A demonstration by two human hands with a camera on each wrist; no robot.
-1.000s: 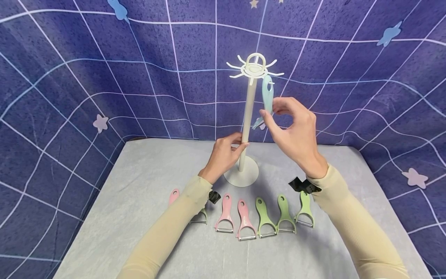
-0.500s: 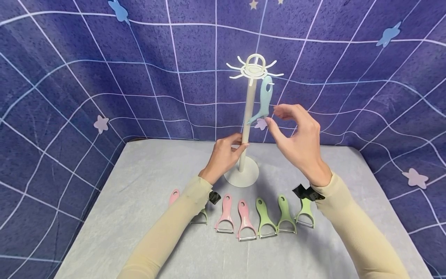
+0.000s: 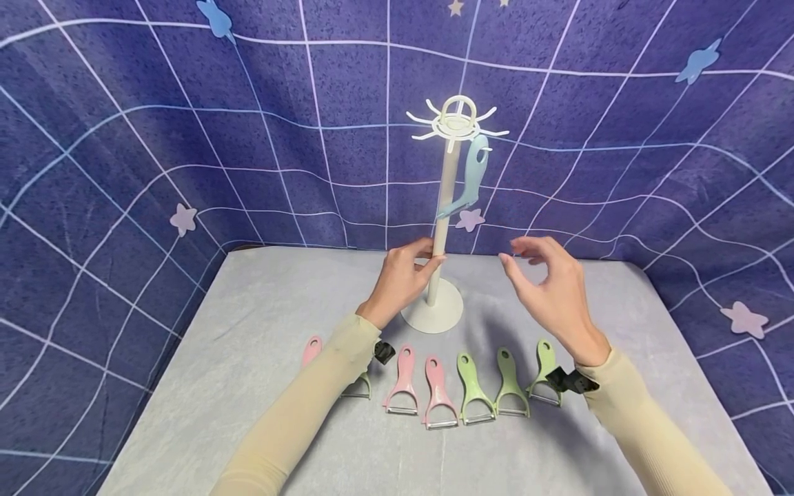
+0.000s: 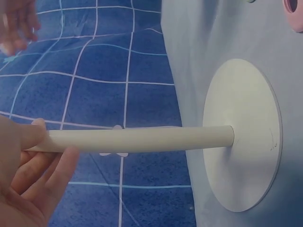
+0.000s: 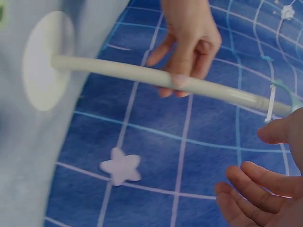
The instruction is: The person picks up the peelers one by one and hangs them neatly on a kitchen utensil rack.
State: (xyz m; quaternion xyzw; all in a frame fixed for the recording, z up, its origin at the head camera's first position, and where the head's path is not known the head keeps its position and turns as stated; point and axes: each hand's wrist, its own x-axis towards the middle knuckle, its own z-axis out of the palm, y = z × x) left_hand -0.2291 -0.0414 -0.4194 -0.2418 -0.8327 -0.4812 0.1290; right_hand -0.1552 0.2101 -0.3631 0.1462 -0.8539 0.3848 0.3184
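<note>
My left hand (image 3: 400, 279) holds the pole (image 3: 445, 182) of a cream utensil stand, thumb and fingers on either side, above its round base (image 3: 432, 320). A pale blue Y-shaped peeler (image 3: 475, 171) hangs by its handle hole from a front-right hook of the hook ring (image 3: 455, 125). To the right of the pole my right hand (image 3: 555, 289) is in the air, thumb and fingers apart and holding nothing. In the left wrist view, the same pole (image 4: 142, 140) lies against the fingers of the left hand (image 4: 35, 175).
In front of the stand, a row of peelers lies on the grey table (image 3: 248, 289): pink ones (image 3: 404, 372) and several green ones (image 3: 468, 379). My left sleeve (image 3: 310, 406) partly covers the row's left end. A blue grid-patterned cloth (image 3: 347, 76) rises behind and at both sides.
My right hand has let go of the blue peeler and moved down and right. The peeler hangs on the hook, its head swung left toward the pole. The left hand stays on the pole.
</note>
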